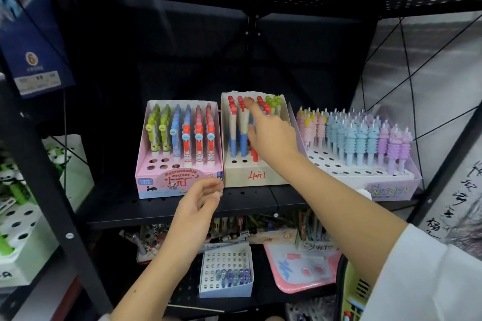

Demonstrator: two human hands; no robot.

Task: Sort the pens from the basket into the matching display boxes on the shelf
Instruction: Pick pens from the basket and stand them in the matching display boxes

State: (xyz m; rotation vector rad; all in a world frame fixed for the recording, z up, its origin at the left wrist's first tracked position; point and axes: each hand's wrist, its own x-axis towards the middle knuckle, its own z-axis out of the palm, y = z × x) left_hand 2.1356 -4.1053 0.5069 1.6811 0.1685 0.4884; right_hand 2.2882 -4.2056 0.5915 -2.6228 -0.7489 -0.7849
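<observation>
Three display boxes stand on the black shelf (250, 200). The pink eraser-pen box (180, 180) is on the left, the beige box (250, 177) of mushroom-topped pens is in the middle, and the unicorn pen box (386, 187) is on the right. My right hand (271, 135) reaches into the beige box. Its index finger lies along a red pen (255, 155) and its thumb is against the barrel. My left hand (198, 203) hovers at the pink box's front right corner, fingers loosely apart and empty. A yellow-green basket (352, 292) shows at the lower right, mostly behind my right sleeve.
The shelf below holds a small white box (227, 292) with a few blue-purple pens, a pink tray (302, 268) and mixed stationery. Panda-topped green pens (10, 185) stand in a box on the left unit. A black upright post (52, 190) stands at the left.
</observation>
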